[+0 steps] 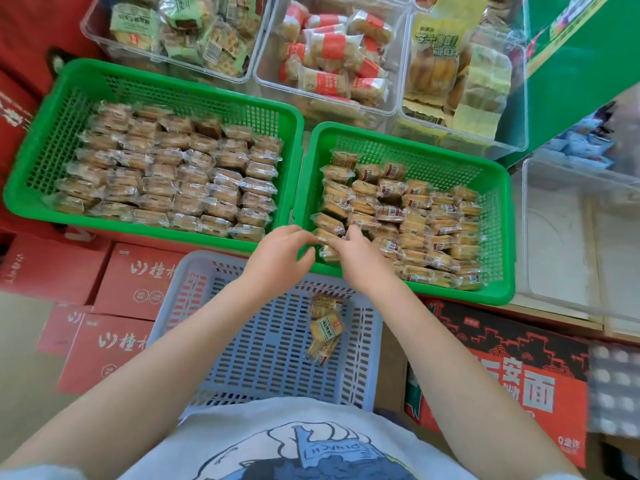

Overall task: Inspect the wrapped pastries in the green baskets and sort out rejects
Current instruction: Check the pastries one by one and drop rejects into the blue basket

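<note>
Two green baskets hold wrapped pastries. The left green basket (69,109) is packed with tidy rows of them (180,174). Loose pastries (415,220) are piled in the right green basket (498,237). At that basket's near left corner my left hand (280,254) and my right hand (360,261) meet. Both pinch one wrapped pastry (323,235) between the fingertips. A pale blue basket (263,341) in front of me holds three wrapped pastries (325,329).
Clear bins of other wrapped snacks (332,64) stand behind the green baskets. An empty clear bin (581,237) sits to the right. Red cartons (135,282) lie under and left of the blue basket, and a dark carton (502,368) lies to its right.
</note>
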`<state>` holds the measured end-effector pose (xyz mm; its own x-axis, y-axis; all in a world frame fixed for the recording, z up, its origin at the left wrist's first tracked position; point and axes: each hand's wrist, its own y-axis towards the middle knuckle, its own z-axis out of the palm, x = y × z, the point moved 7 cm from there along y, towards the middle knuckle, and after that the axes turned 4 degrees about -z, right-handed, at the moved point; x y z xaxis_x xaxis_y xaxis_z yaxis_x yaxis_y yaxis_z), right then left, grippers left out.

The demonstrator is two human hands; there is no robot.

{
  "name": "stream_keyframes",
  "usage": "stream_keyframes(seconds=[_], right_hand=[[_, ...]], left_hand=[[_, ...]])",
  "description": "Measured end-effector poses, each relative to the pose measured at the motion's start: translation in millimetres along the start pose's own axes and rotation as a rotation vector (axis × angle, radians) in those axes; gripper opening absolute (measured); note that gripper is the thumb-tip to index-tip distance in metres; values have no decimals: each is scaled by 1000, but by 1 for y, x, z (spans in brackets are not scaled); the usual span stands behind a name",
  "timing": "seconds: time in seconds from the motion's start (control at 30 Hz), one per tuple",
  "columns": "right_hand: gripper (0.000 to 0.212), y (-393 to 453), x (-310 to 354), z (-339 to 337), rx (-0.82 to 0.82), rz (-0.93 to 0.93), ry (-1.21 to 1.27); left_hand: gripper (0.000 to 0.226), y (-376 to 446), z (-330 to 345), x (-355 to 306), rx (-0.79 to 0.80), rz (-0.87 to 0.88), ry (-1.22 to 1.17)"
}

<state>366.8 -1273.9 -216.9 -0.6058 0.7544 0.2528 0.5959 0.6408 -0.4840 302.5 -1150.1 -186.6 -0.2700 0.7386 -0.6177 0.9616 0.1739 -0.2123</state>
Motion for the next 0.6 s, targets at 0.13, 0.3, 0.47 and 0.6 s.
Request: stream_keyframes(seconds=[0.13,0.3,0.47,0.6], right_hand=[[34,5,-11,0,138,-13,197],[18,-15,-49,-10,-140,141,226],[18,-29,-70,1,-129,219,216],[17,-20,-73,7,-103,242,264]], left_hand=[[32,20,27,-17,99,83,193],[33,39,56,-18,195,103,431],[27,52,70,-19,280,74,531],[21,63,69,-20,329,18,452]])
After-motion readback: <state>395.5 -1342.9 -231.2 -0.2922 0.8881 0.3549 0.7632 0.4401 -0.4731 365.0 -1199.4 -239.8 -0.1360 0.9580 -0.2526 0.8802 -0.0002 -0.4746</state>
